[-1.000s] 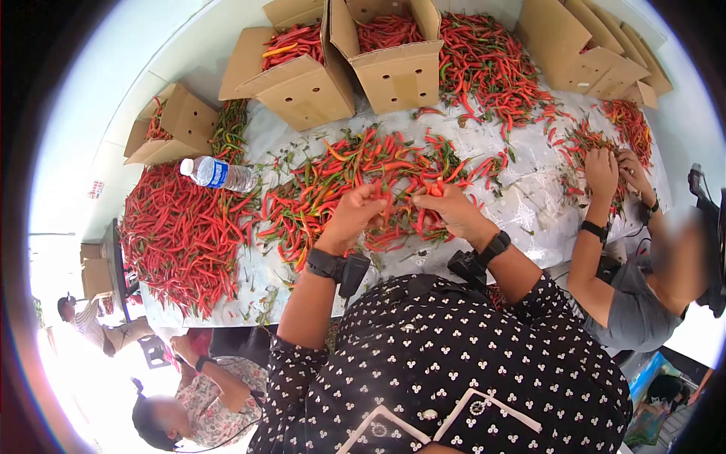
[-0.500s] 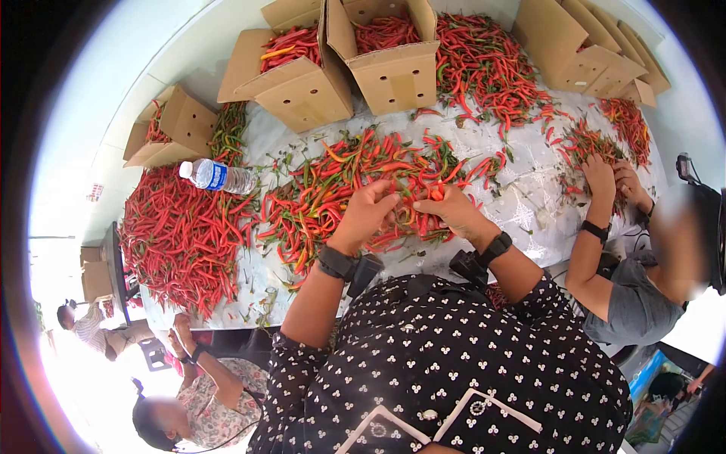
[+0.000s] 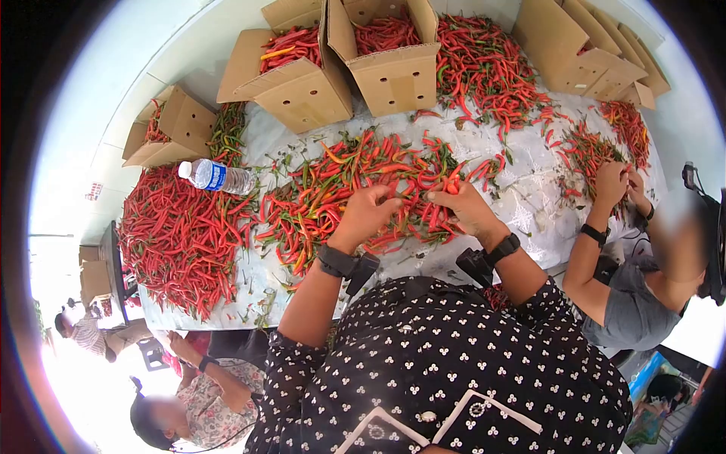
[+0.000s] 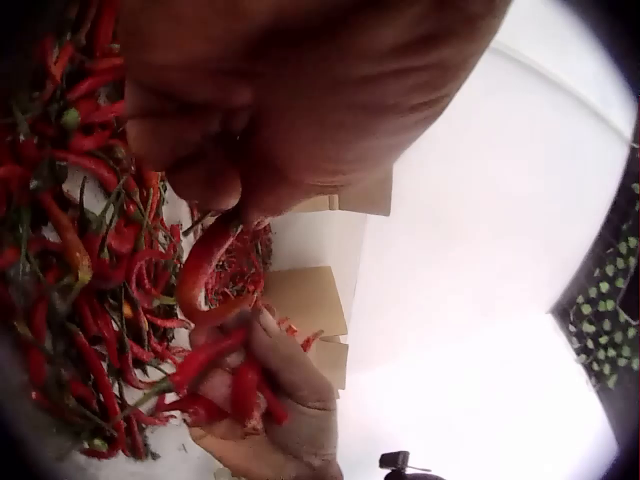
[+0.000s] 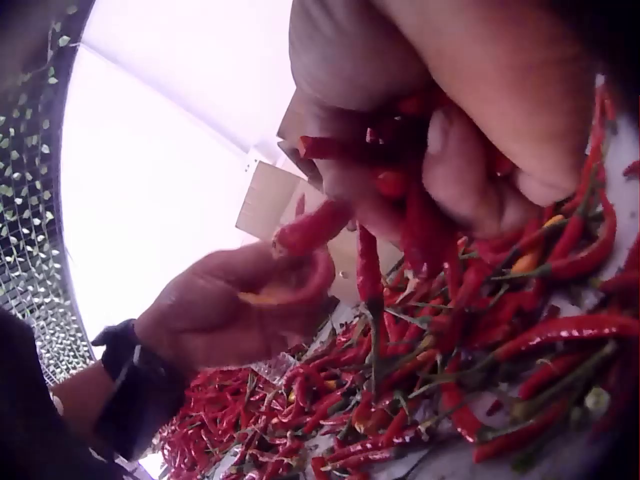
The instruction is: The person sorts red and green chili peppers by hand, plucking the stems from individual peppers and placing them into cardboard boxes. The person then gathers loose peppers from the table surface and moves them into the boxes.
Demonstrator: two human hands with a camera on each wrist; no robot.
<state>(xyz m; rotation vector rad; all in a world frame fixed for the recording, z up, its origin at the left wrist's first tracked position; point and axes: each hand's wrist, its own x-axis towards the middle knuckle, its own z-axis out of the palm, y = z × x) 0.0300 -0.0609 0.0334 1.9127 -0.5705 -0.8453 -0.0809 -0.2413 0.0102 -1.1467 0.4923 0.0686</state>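
My left hand (image 3: pixel 364 218) pinches one curved red chili pepper (image 4: pixel 201 275) at its stem end, between thumb and finger. A short way to the right, my right hand (image 3: pixel 470 209) grips several red chilies (image 5: pixel 415 190) bunched in curled fingers, with their ends poking out. In the left wrist view, the tip of the curved chili reaches the thumb of the right hand (image 4: pixel 295 400). Both hands are over a loose pile of red, orange and green chilies (image 3: pixel 318 193), many with green stems.
At the left lies a big heap of red chilies (image 3: pixel 181 242), with a water bottle (image 3: pixel 219 176) on its upper edge. Cardboard boxes (image 3: pixel 306 98) holding chilies stand along the back, beside another heap (image 3: pixel 484 68). A person (image 3: pixel 631 303) works over chilies at the right; another (image 3: pixel 215 393) is at the lower left.
My left hand has moved right from where it was a second ago. My right hand has shifted slightly right, widening the gap from half a second ago.
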